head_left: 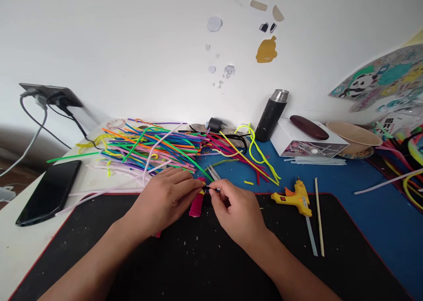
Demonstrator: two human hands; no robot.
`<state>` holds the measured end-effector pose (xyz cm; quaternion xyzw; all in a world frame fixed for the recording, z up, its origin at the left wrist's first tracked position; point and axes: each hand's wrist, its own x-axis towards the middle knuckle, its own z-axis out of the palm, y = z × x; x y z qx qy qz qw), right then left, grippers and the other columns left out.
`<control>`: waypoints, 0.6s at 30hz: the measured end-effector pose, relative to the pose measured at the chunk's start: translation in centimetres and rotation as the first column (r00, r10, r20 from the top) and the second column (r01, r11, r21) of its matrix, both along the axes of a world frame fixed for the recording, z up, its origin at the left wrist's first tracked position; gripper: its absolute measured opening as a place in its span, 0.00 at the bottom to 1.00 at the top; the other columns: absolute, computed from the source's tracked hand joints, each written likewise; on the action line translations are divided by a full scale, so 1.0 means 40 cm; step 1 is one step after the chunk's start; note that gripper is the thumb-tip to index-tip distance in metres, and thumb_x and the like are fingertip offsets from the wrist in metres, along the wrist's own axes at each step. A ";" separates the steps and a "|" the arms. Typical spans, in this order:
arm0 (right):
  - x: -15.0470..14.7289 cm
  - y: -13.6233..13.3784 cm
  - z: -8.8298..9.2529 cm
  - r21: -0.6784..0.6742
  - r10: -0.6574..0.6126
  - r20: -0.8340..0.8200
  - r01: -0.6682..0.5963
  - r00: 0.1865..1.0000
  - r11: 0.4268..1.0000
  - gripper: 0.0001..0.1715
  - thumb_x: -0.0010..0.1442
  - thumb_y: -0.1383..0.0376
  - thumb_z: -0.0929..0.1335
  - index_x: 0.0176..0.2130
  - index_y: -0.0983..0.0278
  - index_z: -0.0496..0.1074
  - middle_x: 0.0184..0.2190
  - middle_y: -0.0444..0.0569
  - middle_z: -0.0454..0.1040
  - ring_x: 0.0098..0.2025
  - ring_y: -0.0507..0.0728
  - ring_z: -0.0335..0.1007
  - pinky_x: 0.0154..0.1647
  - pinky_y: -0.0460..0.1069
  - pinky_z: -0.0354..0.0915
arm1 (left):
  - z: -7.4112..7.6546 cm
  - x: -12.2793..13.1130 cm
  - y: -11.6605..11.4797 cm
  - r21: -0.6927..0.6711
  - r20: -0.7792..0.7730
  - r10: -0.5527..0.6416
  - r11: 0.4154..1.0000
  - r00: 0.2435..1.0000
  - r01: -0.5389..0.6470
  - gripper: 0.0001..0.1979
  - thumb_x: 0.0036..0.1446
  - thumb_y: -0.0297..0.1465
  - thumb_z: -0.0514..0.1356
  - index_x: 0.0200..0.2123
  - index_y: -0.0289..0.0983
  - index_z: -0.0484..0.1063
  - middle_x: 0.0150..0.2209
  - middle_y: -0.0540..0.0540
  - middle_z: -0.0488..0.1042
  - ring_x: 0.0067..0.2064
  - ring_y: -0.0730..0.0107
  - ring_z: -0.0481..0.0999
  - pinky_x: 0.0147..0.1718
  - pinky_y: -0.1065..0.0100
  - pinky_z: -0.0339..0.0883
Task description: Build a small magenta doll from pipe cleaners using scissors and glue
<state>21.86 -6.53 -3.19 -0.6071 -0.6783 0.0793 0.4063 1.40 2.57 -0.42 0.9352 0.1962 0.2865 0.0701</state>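
Note:
My left hand [167,197] is closed, its thumb and fingertips pinched together over a magenta fuzzy piece [196,206] with a bit of yellow near its top. My right hand [236,208] is closed too, thumb against forefinger on a thin black strand [208,187], which looks like pipe cleaner. The strand spans the small gap between the two hands, in front of the magenta piece. Just beyond the fingertips lies a pair of scissors [214,173], blades showing. My left fingers hide part of what they grip.
Many coloured pipe cleaners [158,144] are heaped at the back left. A yellow glue gun [297,198] and a wooden stick [319,217] lie at right on the black mat [198,265]. Behind stand a black flask [271,116] and a white box [284,133]. A phone [49,191] lies left.

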 end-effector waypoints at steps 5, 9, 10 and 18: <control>0.000 0.000 0.004 -0.023 -0.002 0.004 0.002 1.000 1.000 0.11 0.72 0.65 0.67 0.44 0.61 0.80 0.21 0.40 0.74 0.21 0.52 0.69 0.27 0.47 0.59 | -0.002 0.000 0.000 -0.022 -0.003 0.007 1.000 1.000 -0.007 0.10 0.76 0.30 0.58 0.48 0.37 0.81 0.37 0.45 0.84 0.36 0.63 0.81 0.38 0.63 0.71; 0.000 -0.001 0.004 -0.027 -0.010 -0.003 0.010 1.000 1.000 0.10 0.72 0.65 0.67 0.43 0.61 0.81 0.21 0.40 0.75 0.21 0.52 0.70 0.28 0.47 0.60 | -0.002 -0.003 0.002 -0.047 -0.002 0.018 0.999 1.000 -0.018 0.09 0.75 0.30 0.60 0.49 0.38 0.82 0.38 0.45 0.86 0.38 0.62 0.83 0.39 0.62 0.73; 0.000 -0.001 0.003 -0.028 -0.011 -0.004 0.011 1.000 1.000 0.10 0.72 0.65 0.67 0.44 0.60 0.81 0.21 0.40 0.76 0.22 0.52 0.70 0.28 0.47 0.60 | -0.001 -0.004 0.002 -0.045 -0.001 0.023 0.999 1.000 -0.023 0.09 0.75 0.30 0.60 0.49 0.38 0.82 0.39 0.45 0.86 0.38 0.61 0.84 0.40 0.61 0.73; 0.000 -0.001 0.002 -0.050 0.010 -0.013 -0.010 1.000 0.999 0.11 0.72 0.65 0.67 0.44 0.61 0.81 0.22 0.41 0.76 0.22 0.53 0.71 0.28 0.47 0.61 | 0.006 0.002 -0.002 -0.020 -0.031 -0.018 1.000 0.999 0.017 0.09 0.75 0.28 0.60 0.51 0.37 0.80 0.39 0.45 0.86 0.40 0.59 0.83 0.42 0.59 0.70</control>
